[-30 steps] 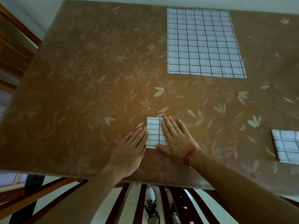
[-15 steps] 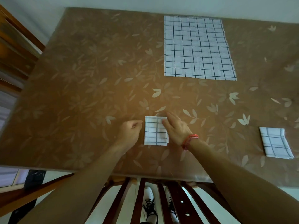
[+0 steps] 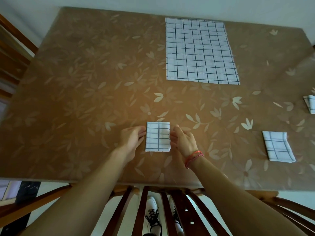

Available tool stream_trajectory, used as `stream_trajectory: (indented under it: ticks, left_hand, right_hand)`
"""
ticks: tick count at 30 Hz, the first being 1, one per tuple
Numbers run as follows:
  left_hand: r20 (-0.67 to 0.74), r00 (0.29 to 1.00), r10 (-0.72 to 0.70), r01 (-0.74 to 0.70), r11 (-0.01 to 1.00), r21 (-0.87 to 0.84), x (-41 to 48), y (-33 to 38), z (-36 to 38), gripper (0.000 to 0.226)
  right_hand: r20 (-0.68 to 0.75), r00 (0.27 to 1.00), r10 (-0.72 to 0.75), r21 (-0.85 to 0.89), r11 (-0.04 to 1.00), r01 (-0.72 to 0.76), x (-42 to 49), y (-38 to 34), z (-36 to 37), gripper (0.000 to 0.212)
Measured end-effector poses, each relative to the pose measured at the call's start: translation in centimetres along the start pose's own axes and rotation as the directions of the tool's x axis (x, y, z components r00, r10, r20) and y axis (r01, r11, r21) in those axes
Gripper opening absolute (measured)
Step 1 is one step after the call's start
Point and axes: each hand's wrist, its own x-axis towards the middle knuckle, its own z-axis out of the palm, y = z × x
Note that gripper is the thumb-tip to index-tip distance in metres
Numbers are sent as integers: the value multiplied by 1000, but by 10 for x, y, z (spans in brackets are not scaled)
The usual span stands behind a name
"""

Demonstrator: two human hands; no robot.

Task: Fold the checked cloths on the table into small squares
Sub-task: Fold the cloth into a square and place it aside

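Work is well along: my left hand (image 3: 132, 137) and right hand (image 3: 183, 142) press extended fingers against the third small square (image 3: 158, 136), one big cloth (image 3: 201, 50) still unfolded.

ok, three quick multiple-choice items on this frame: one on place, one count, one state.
1. Where does the small folded cloth lie?
A. between the left hand and the right hand
B. draped over a chair back
C. under a book

2. How many checked cloths show, counting the edge-cut cloth at far right?
A. two
B. four
C. six

3. The large cloth at the far side is
A. rolled up
B. spread flat, unfolded
C. bunched in a heap

Key:
1 A: one hand is at each of its side edges.
2 B: add the large one and the folded cloth at right.
3 B: its whole grid lies open.
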Motion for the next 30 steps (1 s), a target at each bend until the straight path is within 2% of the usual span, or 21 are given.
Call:
stream_trajectory:
  ticks: [6,10,18,21,25,30]
  left_hand:
    - [7,1000,-9,9,1000,-20,-4,-3,0,21]
    - [20,1000,-12,13,999,-38,-7,-4,-1,17]
    - [11,1000,15,-15,1000,-4,-4,-4,2,17]
    - [10,1000,20,-20,1000,5,-3,-5,2,18]
    - [3,999,32,-32,999,33,-2,-7,1,19]
    - [2,998,65,-65,996,67,-4,-4,-1,22]
  right_hand:
    - [-19,1000,-16,-43,999,15,-4,-11,5,63]
    - [-6,1000,2,-70,998,-3,3,-13,4,59]
    - [-35,999,12,14,1000,-11,-9,-6,6,55]
    - [-42,999,30,15,999,-29,-7,-7,6,64]
    - [-30,999,28,28,999,-27,-6,-6,5,53]
    - [-46,999,23,-10,1000,-23,-3,-3,0,51]
